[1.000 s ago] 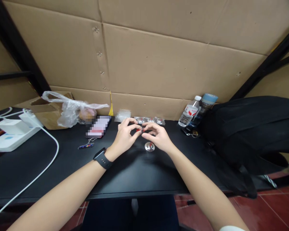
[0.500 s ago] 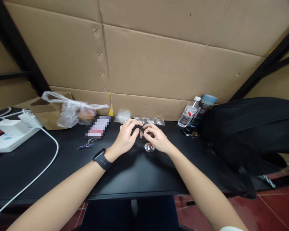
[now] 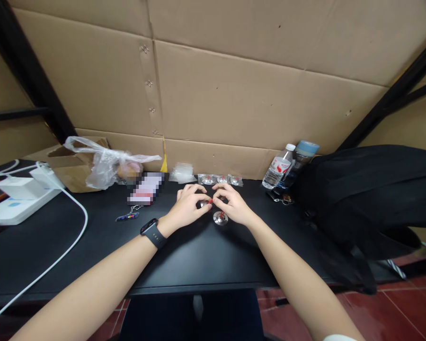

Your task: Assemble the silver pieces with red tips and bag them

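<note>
My left hand (image 3: 191, 204) curls around a small silver finger cymbal (image 3: 203, 203), which its fingers partly hide. Close against it, my right hand (image 3: 233, 202) has thumb and forefinger pinched near the red cord (image 3: 210, 201) of that cymbal. A second finger cymbal (image 3: 220, 218) lies on the black table just below my right hand, its red cord rising from the middle. Beyond both hands, finger cymbals in clear bags (image 3: 222, 179) sit in a row. To their left is a stack of clear plastic bags (image 3: 182, 173).
A phone (image 3: 146, 188) with a keychain (image 3: 128, 216), a tied plastic bag (image 3: 104, 166), a cardboard box (image 3: 69, 173) and a power strip (image 3: 24, 201) stand left. On the right are a water bottle (image 3: 279, 166), a blue-lidded bottle (image 3: 307, 149) and a black backpack (image 3: 369, 199).
The held cymbal has tilted from edge-on and moved slightly left and down. My left hand has lowered a little, baring the bagged cymbals behind. The cymbal on the table stays put.
</note>
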The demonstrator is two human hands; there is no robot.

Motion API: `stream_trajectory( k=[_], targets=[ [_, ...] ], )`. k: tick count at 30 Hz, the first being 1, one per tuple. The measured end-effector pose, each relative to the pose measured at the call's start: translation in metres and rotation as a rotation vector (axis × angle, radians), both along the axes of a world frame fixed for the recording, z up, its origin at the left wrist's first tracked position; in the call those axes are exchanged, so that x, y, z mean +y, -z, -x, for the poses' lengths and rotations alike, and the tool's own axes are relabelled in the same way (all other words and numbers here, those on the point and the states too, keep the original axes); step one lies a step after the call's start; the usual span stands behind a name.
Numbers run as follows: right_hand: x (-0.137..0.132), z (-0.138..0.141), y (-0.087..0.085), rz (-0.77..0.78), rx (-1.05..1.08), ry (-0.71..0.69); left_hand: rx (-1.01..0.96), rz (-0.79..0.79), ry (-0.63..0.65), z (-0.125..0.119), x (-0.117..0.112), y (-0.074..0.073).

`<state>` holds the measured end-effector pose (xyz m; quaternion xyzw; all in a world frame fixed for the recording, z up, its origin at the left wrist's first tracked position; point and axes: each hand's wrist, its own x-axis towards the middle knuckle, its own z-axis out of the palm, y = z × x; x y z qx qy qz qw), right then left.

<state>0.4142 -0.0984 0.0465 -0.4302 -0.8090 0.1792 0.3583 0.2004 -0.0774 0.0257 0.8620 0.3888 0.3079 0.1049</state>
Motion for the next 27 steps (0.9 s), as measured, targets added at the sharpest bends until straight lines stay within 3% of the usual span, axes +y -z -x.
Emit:
stream_trajectory(
  k=[5,11,15,18,22,27],
  targets=[
    [0.000,-0.010,-0.003,0.064,-0.184,-0.039,0.039,-0.028,-0.019,0.003,0.002,-0.001],
    [-0.006,-0.029,-0.016,0.308,-0.479,-0.119,0.096,0.020,0.037,0.004,0.002,-0.002],
    [-0.006,-0.025,-0.014,0.292,-0.496,-0.075,0.101,0.041,0.048,0.003,0.001,0.000],
    [-0.005,-0.021,-0.012,0.198,-0.425,-0.015,0.076,0.068,0.028,0.002,0.002,-0.001],
    [-0.002,-0.019,-0.011,0.089,-0.157,0.061,-0.051,0.126,-0.092,0.004,0.005,-0.009],
    [0.002,-0.011,-0.008,0.082,0.171,0.079,-0.258,0.249,-0.134,0.006,0.011,-0.011]
  ],
)
